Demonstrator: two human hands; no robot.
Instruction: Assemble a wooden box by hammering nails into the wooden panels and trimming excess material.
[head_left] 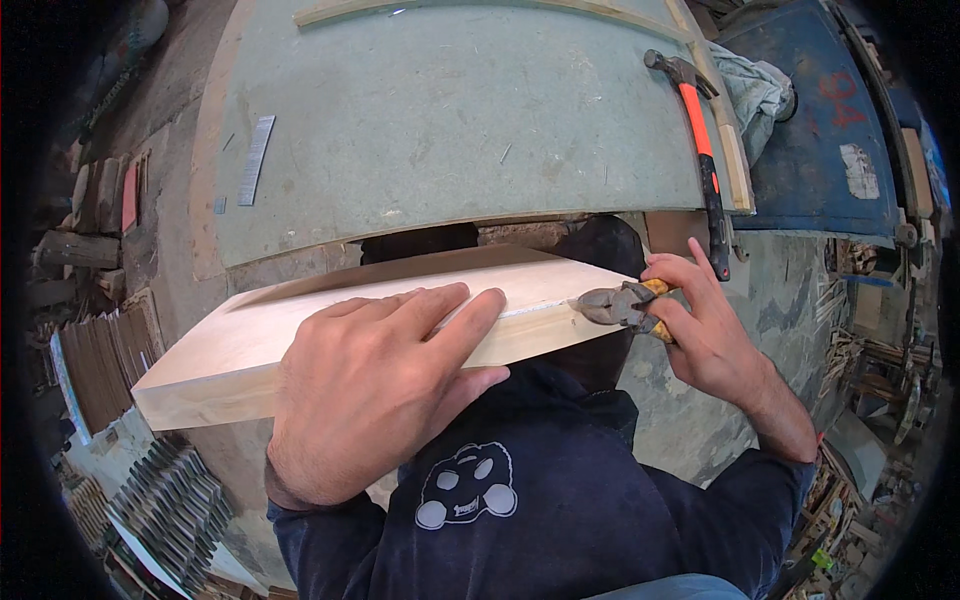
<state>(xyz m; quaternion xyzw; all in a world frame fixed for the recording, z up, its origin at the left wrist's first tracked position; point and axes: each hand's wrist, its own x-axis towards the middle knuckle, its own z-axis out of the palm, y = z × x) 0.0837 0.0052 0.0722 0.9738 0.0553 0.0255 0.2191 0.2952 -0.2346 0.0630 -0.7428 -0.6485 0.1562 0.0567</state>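
Note:
A pale wooden box-like piece (pixel 215 350) lies tilted across in front of me, above my lap. My left hand (pixel 370 375) grips its near side, fingers flat over the upper face and thumb lower down against the side. My right hand (pixel 705 325) is closed around the yellow handles of a pair of pliers (pixel 608 306), with one finger sticking up. The metal jaws of the pliers touch or nearly touch the near edge close to the right corner. Whether they bite on anything there is too small to tell.
Ahead stands a table with a grey-green top (pixel 440 120). A claw hammer (pixel 692 110) with an orange and black handle lies at its right edge. A strip of staples (pixel 257 160) and a nail (pixel 506 153) lie on it. A blue panel (pixel 820 130) stands at the right.

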